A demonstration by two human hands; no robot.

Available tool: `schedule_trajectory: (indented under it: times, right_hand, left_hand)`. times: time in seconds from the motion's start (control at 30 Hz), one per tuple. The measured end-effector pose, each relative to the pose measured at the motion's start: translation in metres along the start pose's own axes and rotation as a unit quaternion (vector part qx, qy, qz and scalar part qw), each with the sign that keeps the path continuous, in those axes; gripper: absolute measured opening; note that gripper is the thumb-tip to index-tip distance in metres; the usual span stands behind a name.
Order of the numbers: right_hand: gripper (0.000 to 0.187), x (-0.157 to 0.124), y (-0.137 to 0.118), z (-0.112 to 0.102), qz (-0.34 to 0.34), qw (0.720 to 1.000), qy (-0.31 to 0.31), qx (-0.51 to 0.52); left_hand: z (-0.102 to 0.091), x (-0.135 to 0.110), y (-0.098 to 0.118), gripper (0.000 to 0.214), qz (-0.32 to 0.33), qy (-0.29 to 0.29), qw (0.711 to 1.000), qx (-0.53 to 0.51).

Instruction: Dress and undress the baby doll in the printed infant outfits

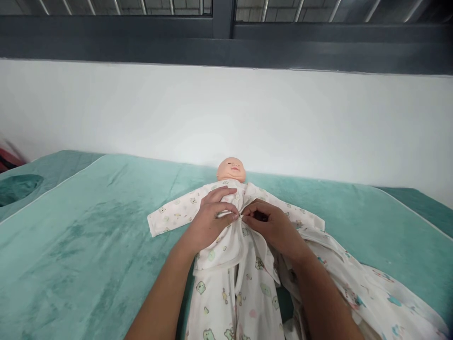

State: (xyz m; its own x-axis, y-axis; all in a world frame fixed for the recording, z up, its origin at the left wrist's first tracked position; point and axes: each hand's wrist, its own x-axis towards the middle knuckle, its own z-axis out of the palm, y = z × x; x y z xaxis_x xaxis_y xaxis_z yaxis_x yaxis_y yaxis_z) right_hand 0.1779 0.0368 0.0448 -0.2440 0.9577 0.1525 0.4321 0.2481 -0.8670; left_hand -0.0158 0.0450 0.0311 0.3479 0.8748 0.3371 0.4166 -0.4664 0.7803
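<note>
A baby doll [231, 169] lies on its back, dressed in a white printed jacket [219, 252] with its sleeves spread to both sides. Printed trousers [212, 302] of matching cloth cover the lower body. Over the chest, my left hand [215, 215] pinches one front edge of the jacket between thumb and forefinger. From the other side my right hand [271, 224] pinches the opposite edge, its fingertips almost touching the left ones. Whatever fastener may lie between the fingertips is too small to make out. Below the hands the jacket's front flaps hang apart.
The doll rests on a green plush cover [106, 245]. A white printed cloth [375, 293] lies bunched at the right, beside my right forearm. Behind the doll's head stands a white wall [226, 113] under a dark window frame [222, 49]. A red item [9, 158] shows at far left.
</note>
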Motion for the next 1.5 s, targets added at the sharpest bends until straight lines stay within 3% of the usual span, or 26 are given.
schedule_trajectory:
  times: [0.23, 0.47, 0.8, 1.03, 1.13, 1.27, 1.37, 1.43, 1.5]
  right_hand:
    - [0.013, 0.000, -0.005, 0.006, -0.013, 0.999, 0.021, -0.035]
    - [0.014, -0.001, -0.004, 0.002, -0.022, 0.999, -0.026, 0.015]
    - [0.011, -0.001, -0.003, -0.001, -0.011, 0.998, -0.041, 0.047]
    - [0.016, 0.003, 0.004, 0.004, 0.053, 0.992, 0.024, 0.110]
    - [0.018, 0.006, 0.011, 0.004, 0.097, 0.978, 0.121, 0.139]
    - [0.027, 0.000, 0.023, 0.006, 0.151, 0.946, 0.260, 0.120]
    - [0.033, -0.020, 0.034, 0.011, 0.161, 0.949, 0.270, 0.040]
    - [0.034, -0.040, 0.045, 0.013, 0.125, 0.956, 0.253, -0.082]
    - [0.038, -0.062, 0.058, 0.010, 0.070, 0.942, 0.224, -0.240]
  left_hand:
    - [-0.003, 0.001, -0.001, 0.017, -0.017, -0.013, 0.999, -0.031]
    - [-0.004, 0.000, 0.001, 0.012, -0.031, -0.005, 0.998, -0.053]
    - [-0.005, 0.001, 0.002, 0.014, -0.033, -0.011, 0.997, -0.063]
    - [-0.008, 0.000, 0.003, 0.011, -0.047, 0.015, 0.987, -0.152]
    - [-0.010, -0.001, 0.003, 0.013, -0.071, 0.081, 0.958, -0.266]
    - [-0.016, 0.000, -0.003, 0.017, -0.136, 0.209, 0.882, -0.400]
    - [-0.023, 0.001, -0.014, 0.019, -0.211, 0.316, 0.813, -0.441]
    - [-0.029, 0.000, -0.023, 0.018, -0.234, 0.391, 0.769, -0.448]
    - [-0.033, -0.001, -0.030, 0.018, -0.234, 0.460, 0.737, -0.436]
